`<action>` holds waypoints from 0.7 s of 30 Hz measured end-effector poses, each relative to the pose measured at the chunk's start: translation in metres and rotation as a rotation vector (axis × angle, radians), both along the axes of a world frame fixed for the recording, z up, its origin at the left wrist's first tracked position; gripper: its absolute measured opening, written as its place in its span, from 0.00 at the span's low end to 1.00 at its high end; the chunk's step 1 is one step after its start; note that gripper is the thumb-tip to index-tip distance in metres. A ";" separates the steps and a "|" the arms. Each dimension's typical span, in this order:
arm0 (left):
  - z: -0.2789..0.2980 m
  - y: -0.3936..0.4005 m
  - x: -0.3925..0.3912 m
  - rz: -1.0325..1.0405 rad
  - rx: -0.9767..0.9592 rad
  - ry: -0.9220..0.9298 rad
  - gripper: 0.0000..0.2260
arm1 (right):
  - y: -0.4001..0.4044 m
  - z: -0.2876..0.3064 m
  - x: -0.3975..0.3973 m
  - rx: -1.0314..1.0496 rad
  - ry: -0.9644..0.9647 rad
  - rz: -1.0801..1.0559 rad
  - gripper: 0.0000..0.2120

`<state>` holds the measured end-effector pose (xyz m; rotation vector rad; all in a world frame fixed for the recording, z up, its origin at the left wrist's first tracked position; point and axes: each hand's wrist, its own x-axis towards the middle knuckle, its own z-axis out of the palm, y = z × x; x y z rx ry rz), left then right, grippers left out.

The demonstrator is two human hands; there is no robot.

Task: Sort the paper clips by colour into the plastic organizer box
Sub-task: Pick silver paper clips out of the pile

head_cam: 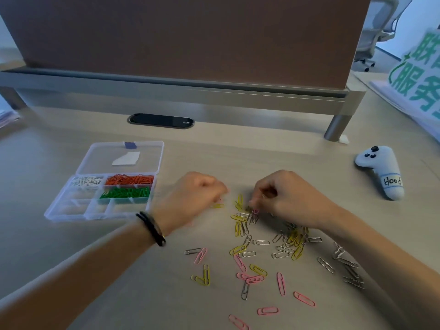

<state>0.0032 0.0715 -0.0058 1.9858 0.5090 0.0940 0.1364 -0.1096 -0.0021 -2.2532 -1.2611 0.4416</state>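
A clear plastic organizer box lies open at the left, with white clips, orange clips and green clips in separate compartments. Loose yellow, pink and silver paper clips are scattered on the desk in front of me. My right hand has curled fingers and pinches a pink clip at the top of the pile. My left hand, blurred, is curled above the desk left of the pile; something pink shows at its fingertips, but I cannot tell what it holds.
The box lid lies open behind the compartments. A white game controller with a label rests at the right. A brown desk partition stands behind, with a cable port in front of it. A green-lettered sign leans at far right.
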 end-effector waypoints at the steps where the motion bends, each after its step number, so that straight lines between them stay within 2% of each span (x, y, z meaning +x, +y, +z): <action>1: -0.003 -0.005 -0.001 -0.077 0.264 -0.071 0.14 | -0.001 -0.002 0.000 -0.038 -0.106 0.014 0.04; 2: -0.006 -0.010 -0.003 -0.142 0.411 -0.132 0.09 | -0.001 -0.004 0.000 -0.068 -0.173 0.016 0.01; 4: -0.008 -0.018 -0.004 -0.222 0.557 -0.166 0.04 | -0.001 -0.008 0.003 -0.096 -0.230 -0.007 0.02; 8: -0.008 -0.027 0.002 -0.294 0.806 -0.108 0.07 | -0.006 -0.003 0.009 -0.040 -0.286 -0.053 0.03; 12: -0.003 -0.032 0.009 -0.380 1.091 -0.008 0.10 | -0.008 0.005 0.000 -0.065 -0.365 0.131 0.09; 15: 0.002 -0.037 0.014 -0.467 1.318 0.051 0.04 | -0.003 0.010 -0.006 -0.110 -0.525 0.252 0.09; 19: -0.001 -0.032 0.016 -0.499 1.410 0.069 0.03 | 0.001 0.007 -0.008 -0.200 -0.699 0.343 0.07; 21: -0.007 -0.022 0.012 -0.449 1.303 -0.004 0.02 | 0.000 0.006 -0.009 -0.204 -0.683 0.357 0.09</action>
